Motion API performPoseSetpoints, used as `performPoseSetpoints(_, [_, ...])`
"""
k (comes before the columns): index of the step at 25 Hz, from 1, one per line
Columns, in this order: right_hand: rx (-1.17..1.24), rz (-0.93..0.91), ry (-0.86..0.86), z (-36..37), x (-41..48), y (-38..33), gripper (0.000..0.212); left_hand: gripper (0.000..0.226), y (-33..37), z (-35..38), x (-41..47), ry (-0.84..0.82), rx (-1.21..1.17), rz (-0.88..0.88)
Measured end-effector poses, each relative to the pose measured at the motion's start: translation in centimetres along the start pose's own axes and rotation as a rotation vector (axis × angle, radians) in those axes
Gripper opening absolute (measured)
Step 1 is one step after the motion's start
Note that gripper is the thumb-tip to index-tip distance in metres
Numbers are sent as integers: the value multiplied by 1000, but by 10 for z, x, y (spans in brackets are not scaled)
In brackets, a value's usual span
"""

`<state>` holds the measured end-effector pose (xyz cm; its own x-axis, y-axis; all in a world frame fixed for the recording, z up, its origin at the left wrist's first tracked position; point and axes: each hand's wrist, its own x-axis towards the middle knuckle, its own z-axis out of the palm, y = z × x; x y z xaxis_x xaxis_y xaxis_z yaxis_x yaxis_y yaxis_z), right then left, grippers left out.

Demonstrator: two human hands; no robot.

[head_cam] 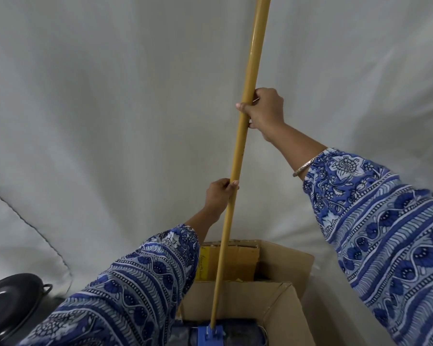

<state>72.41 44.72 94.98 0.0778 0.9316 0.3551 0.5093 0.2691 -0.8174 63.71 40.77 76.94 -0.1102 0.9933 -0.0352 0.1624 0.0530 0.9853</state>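
Far left, in the bottom corner, one dark round pan (pixel 8 308) with a small loop handle, cut off by the frame edge. Above it, one thin dark line (pixel 39 232) slanting across the pale wall (pixel 110 96). Next, one patterned blue left sleeve (pixel 135 283), then one left hand (pixel 220 196), clamped round the lower part of one yellow pole (pixel 257 46) from its left side. Just right and higher, one right hand (pixel 265 111), wrapped tight round the same pole, well apart from the left hand along the shaft. Pole nearly upright, leaning slightly right toward the top, out of view past the upper edge, ending below in one blue mop head (pixel 210 334) down in one open cardboard box (pixel 285 260). Box flaps up close around the foot of the shaft, left rim just beside the left sleeve. Further right, one thin bangle (pixel 308 166) at the right wrist, then one matching right sleeve (pixel 385 221) out to the frame edge. Bare wall on both sides of the pole above the box, wide open room there.
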Motion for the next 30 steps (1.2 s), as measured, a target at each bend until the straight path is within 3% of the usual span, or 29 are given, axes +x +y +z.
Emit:
performPoseSetpoints(5, [111, 70, -94, 3, -1, -1, 29, 29, 1, -2, 4, 31, 29, -21])
performPoseSetpoints(11, [125, 101, -158, 2, -4, -4, 32, 22, 2, -3, 2, 49, 85, -22])
performPoseSetpoints(20, [88, 148, -275, -1, -10, -8, 39, 34, 8, -6, -5, 91, 115, -24])
performPoseSetpoints(26, [88, 176, -334, 3, -17, -9, 56, 54, 9, -8, -14, 118, 118, -73])
performPoseSetpoints(30, [88, 170, -341, 3, -18, -7, 55, 35, 6, -17, -20, 136, 120, -63])
